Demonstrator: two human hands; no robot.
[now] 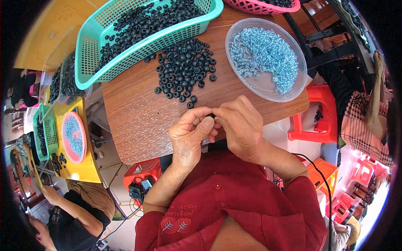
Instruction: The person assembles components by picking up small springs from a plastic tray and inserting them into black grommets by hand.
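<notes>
Above the near edge of the brown table, my left hand (pixel 191 133) and my right hand (pixel 242 124) meet, fingertips pinched together. Between them sits a small black round piece (pixel 212 116), mostly covered by the fingers. Whether a second small part is pinched with it, I cannot tell. Just beyond my hands lies a loose heap of black round pieces (pixel 184 67), many showing a hole in the middle. To the right, a clear round plastic tray (pixel 256 91) bears many tiny shiny silver-blue parts (pixel 268 52).
A turquoise plastic basket (pixel 86 62) of black pieces stands at the far left of the brown table (pixel 130 129). A pink basket (pixel 268 7) is behind. Red stools (pixel 318 115) flank the table. A co-worker (pixel 79 209) sits left by a yellow table (pixel 90 154); another person (pixel 364 113) is right.
</notes>
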